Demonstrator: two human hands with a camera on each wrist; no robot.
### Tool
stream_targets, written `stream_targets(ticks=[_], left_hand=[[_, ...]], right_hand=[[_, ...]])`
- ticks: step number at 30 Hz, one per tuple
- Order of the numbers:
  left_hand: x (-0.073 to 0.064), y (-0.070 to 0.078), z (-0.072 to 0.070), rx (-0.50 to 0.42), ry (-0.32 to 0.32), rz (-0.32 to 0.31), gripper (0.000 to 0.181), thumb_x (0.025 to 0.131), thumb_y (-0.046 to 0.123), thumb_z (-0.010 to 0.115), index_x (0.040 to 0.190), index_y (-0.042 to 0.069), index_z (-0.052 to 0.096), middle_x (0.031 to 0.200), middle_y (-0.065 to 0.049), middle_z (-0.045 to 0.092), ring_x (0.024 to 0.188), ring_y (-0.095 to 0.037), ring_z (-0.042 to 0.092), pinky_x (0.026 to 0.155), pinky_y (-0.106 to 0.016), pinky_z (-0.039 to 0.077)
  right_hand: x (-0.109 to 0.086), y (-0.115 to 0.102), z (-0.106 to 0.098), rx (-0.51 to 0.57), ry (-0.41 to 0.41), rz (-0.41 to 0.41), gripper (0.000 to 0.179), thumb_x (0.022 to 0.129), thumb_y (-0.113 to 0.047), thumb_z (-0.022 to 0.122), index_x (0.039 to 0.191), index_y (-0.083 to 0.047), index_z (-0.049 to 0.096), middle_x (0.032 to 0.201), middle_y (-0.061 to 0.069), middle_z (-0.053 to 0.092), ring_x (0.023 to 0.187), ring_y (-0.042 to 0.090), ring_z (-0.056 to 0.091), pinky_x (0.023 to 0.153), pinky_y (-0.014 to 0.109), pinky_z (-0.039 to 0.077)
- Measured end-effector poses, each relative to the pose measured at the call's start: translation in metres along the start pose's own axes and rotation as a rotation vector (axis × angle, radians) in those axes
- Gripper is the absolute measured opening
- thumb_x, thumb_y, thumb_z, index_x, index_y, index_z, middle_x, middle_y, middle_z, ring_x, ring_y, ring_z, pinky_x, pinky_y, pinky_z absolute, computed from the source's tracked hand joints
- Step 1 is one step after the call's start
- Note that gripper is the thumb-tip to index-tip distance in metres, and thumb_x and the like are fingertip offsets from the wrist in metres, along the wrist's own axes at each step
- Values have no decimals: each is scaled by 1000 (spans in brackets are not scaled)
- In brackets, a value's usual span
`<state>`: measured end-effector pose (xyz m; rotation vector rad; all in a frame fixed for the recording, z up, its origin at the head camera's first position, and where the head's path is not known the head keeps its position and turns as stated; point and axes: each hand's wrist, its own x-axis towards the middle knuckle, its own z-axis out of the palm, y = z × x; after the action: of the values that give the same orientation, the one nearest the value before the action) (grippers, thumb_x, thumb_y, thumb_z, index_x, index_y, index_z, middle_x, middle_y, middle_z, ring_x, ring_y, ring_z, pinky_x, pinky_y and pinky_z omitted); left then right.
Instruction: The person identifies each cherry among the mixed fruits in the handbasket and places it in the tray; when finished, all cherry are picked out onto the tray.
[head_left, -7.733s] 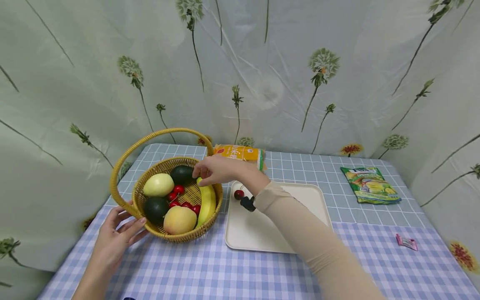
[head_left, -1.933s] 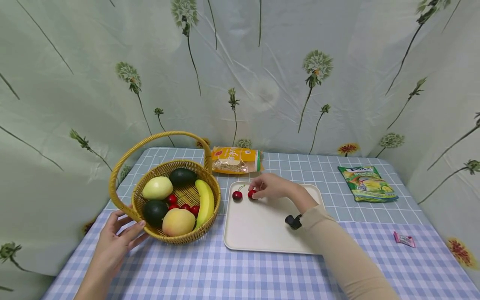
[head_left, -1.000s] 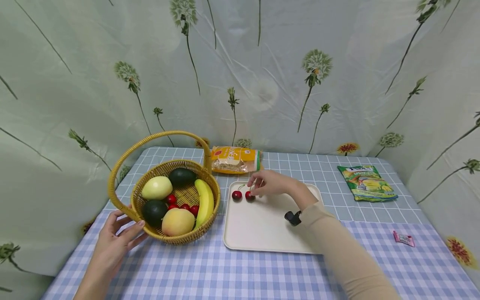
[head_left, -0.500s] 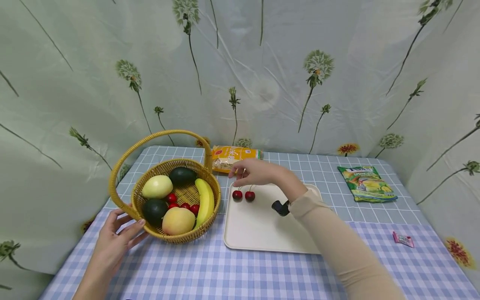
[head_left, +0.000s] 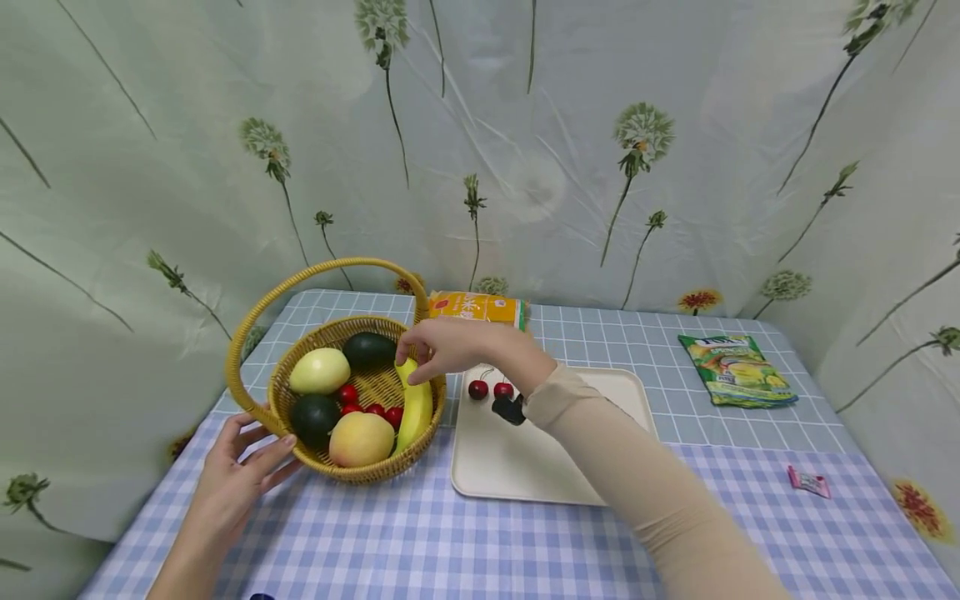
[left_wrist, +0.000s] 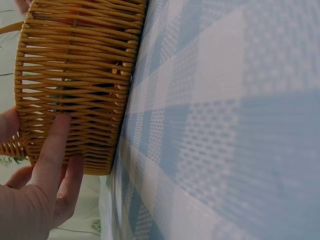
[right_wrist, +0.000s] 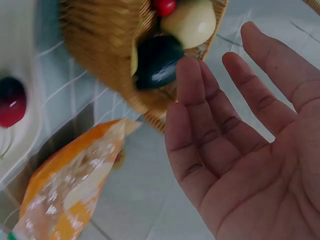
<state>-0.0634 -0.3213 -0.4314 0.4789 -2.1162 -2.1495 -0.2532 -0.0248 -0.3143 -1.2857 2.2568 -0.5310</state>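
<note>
My left hand [head_left: 238, 471] holds the yellow wicker basket [head_left: 360, 477] at its near left side, by the foot of the handle. In the left wrist view its fingertips [left_wrist: 61, 122] lie on the woven wall. Inside the basket are a banana [head_left: 415, 410], a peach [head_left: 362, 439], a pale yellow-green fruit [head_left: 320, 371], two dark green fruits [head_left: 369, 351] and several red cherries [head_left: 348, 394]. Above the basket's right rim hovers my right hand [head_left: 450, 343], its fingers relaxed and holding nothing; it overlaps the banana's upper end.
Two stemmed cherries [head_left: 477, 389] lie at the back left of a cream tray [head_left: 525, 475]. Behind it is an orange food bag [head_left: 483, 308], partly hidden by my right hand. A green packet [head_left: 738, 372] and a small pink candy [head_left: 809, 482] lie at the right.
My right hand has put a cherry beside the other on the tray, let it go, and moved left over the basket. My left hand has stayed on the basket.
</note>
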Motion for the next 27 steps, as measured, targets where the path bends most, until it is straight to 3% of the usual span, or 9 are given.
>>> stream_targets(ticks=[5,9,12,16,27], left_hand=[[0,0,0,9,4,-11,53,101,2,73,141,24,45,134,-7,42,97,-4,71,83,-27,67],[1,0,0,19,2,-6,53,101,3,74,140,24,45,135,-8,41,98,-4,72,83,-27,67],[0,1,1,31,-2,-4,52,101,3,74,139,24,45,137,-9,40,98,-5,72,84,-28,67],[0,2,1,31,-9,-8,52,101,3,74,139,24,45,137,-9,40,98,-5,72,84,-28,67],[0,2,-1,41,-10,-12,53,102,6,74,140,27,45,139,-9,40,101,-1,71,84,-29,68]], right_hand=[[21,-12,5,-7,-59,-1,35,103,-27,76,134,-15,68,109,3,69,96,15,62,78,20,57],[36,-18,11,13,-127,38,39,104,-25,75,139,-12,66,109,7,69,92,16,67,78,24,59],[45,-23,16,15,-177,103,41,104,-27,74,141,-12,64,123,9,69,93,18,76,83,30,62],[55,-29,21,4,-229,176,42,103,-30,76,140,-15,64,137,6,64,96,19,80,87,29,63],[72,-38,25,97,-335,317,38,101,-11,74,137,-14,65,119,-1,65,100,16,78,93,27,65]])
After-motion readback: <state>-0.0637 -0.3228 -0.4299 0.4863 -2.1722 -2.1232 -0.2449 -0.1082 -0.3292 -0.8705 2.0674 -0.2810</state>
